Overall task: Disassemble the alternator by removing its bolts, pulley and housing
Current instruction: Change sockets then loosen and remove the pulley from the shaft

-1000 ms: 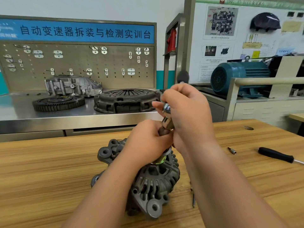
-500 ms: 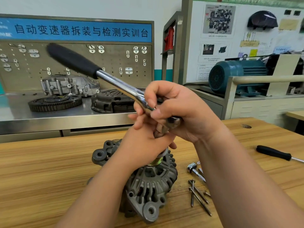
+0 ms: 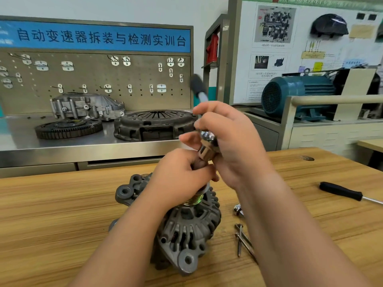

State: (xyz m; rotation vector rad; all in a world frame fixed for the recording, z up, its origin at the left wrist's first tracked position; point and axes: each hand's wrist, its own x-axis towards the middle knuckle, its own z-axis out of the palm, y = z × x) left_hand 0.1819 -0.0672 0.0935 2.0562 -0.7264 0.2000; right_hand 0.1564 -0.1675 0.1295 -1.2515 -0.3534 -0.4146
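Your left hand [image 3: 182,172] grips the pulley [image 3: 193,200] atop the alternator [image 3: 186,228]. Your right hand [image 3: 234,146] curls round the ratchet [image 3: 207,139] head above the alternator; loose bolts [image 3: 242,239] lie to its right.

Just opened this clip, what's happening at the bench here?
A person is working on an alternator standing on the wooden table. The right hand holds the head of a ratchet wrench, its socket pointing down at the pulley, while the left hand grips the tool's stem just above it. The pulley is not yet off. Several long bolts lie loose right of the alternator, a black-handled screwdriver farther right.
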